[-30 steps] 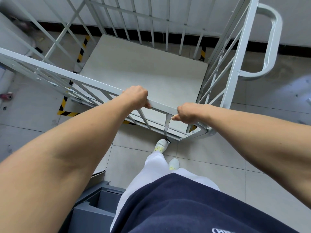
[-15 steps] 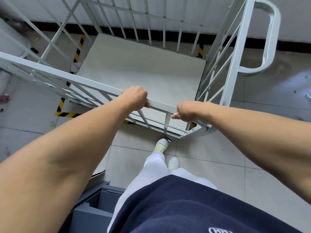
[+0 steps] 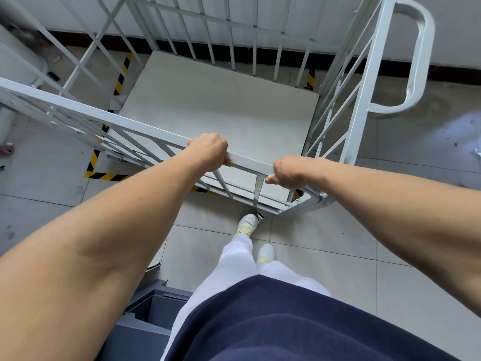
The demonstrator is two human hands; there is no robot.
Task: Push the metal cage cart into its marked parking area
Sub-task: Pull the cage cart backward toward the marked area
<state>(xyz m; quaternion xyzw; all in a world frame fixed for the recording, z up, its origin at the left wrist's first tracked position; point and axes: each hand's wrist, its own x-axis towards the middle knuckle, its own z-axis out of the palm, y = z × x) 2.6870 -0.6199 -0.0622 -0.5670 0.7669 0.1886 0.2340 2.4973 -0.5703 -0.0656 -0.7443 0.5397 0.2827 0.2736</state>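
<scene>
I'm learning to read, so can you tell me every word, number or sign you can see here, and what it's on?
No words, numbers or brand names can be read anywhere in this picture.
On the metal cage cart: no label shows.
The yellow-and-black striped tape on the floor: only a marking, with no writing.
On the navy top: no print shows.

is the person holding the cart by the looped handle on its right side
No, the left hand and right hand both grip the near top rail, and the looped handle is untouched.
</scene>
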